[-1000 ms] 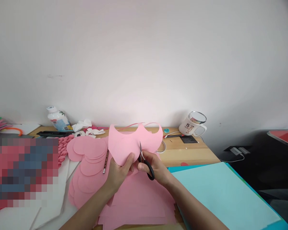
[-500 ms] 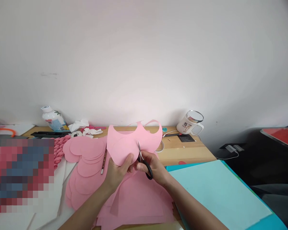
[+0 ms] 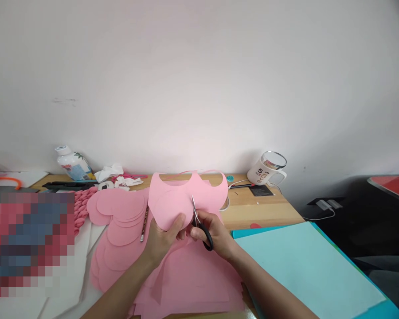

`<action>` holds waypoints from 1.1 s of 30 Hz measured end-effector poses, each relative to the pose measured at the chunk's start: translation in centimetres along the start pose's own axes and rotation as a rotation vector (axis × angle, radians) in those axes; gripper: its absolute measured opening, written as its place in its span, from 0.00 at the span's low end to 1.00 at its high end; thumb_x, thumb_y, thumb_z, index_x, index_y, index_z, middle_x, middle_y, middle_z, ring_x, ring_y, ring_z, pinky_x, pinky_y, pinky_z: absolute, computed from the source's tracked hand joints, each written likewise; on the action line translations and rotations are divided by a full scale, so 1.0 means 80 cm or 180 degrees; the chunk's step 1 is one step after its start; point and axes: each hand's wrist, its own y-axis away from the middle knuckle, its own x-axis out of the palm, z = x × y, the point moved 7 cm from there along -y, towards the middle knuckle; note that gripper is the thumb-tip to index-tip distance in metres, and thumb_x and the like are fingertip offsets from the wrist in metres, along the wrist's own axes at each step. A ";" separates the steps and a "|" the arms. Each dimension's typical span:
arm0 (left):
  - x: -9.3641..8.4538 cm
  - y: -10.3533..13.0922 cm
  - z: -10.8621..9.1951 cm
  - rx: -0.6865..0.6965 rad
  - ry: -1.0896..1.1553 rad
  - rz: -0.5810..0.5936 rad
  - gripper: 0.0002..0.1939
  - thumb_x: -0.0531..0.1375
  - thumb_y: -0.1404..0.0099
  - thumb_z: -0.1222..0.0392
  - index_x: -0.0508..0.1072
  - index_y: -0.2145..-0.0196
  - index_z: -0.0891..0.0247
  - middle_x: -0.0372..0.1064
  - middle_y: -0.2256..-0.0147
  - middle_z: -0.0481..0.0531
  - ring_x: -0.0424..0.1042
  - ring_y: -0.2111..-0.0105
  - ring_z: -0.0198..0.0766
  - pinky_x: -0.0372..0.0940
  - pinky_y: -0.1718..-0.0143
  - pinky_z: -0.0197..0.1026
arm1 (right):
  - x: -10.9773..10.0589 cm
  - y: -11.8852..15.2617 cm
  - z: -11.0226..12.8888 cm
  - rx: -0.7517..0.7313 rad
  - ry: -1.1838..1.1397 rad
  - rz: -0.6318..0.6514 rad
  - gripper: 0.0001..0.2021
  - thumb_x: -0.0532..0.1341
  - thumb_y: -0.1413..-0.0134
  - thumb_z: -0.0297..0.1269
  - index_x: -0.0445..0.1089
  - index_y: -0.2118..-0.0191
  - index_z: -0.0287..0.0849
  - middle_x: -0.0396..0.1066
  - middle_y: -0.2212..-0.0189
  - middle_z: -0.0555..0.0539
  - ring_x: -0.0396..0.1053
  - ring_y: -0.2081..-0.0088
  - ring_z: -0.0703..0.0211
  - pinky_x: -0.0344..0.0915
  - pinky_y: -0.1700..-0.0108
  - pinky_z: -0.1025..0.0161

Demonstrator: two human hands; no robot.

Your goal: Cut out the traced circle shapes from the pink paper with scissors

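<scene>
My left hand [image 3: 166, 237] pinches the lower edge of a pink paper sheet [image 3: 173, 199], thumb on top. Rounded pieces are cut out of the sheet's upper edge, leaving thin curved strips there. Black-handled scissors [image 3: 204, 232] sit in my right hand [image 3: 213, 232], its fingers in and around the handles. Their blades reach into the sheet on its right part, pointing up and away. Beneath both hands lies a pile of pink paper sheets [image 3: 199, 283]. Left of it are several overlapping pink paper circles [image 3: 123, 232] and a patterned pencil [image 3: 144, 223].
A white mug [image 3: 267, 169] stands near the wall at the right. Turquoise and pale blue sheets [image 3: 302, 266] lie to the right of the pile. Toward the back left are a white bottle [image 3: 73, 164], crumpled tissues [image 3: 109, 172] and pink braided yarn [image 3: 83, 206].
The view has shifted slightly, so the mug and blue sheets sit further right. The pink sheet's upper strips have sunk a little. Both hands keep nearly the same hold.
</scene>
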 end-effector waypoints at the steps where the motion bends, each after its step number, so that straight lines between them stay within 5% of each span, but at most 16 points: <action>1: 0.000 0.000 0.000 -0.0001 0.0026 0.0029 0.16 0.58 0.43 0.55 0.65 0.85 0.64 0.61 0.87 0.46 0.62 0.84 0.32 0.61 0.79 0.36 | 0.000 0.000 0.000 -0.0003 -0.0007 0.0002 0.21 0.62 0.55 0.55 0.68 0.70 0.39 0.70 0.75 0.47 0.61 0.74 0.61 0.59 0.71 0.64; 16: -0.014 -0.006 0.011 -0.0209 0.0054 -0.0094 0.19 0.59 0.45 0.52 0.65 0.88 0.61 0.62 0.90 0.47 0.63 0.87 0.35 0.62 0.83 0.37 | 0.012 -0.008 -0.012 0.0201 -0.0743 -0.0024 0.17 0.67 0.57 0.48 0.65 0.69 0.41 0.68 0.77 0.49 0.66 0.72 0.58 0.56 0.71 0.64; 27: 0.002 -0.002 0.011 -0.0318 0.0250 0.0302 0.18 0.58 0.44 0.53 0.66 0.87 0.62 0.60 0.91 0.47 0.61 0.87 0.34 0.63 0.80 0.37 | 0.012 -0.010 -0.015 0.0342 -0.0733 0.0016 0.19 0.63 0.56 0.54 0.63 0.71 0.42 0.69 0.80 0.49 0.69 0.72 0.54 0.61 0.70 0.60; 33: 0.004 -0.004 0.016 -0.0345 0.0499 0.0156 0.21 0.55 0.40 0.50 0.69 0.85 0.66 0.63 0.90 0.49 0.61 0.89 0.33 0.59 0.84 0.36 | 0.011 -0.011 -0.022 0.0309 -0.0665 -0.0003 0.16 0.63 0.53 0.50 0.62 0.72 0.42 0.68 0.80 0.49 0.69 0.72 0.54 0.64 0.69 0.59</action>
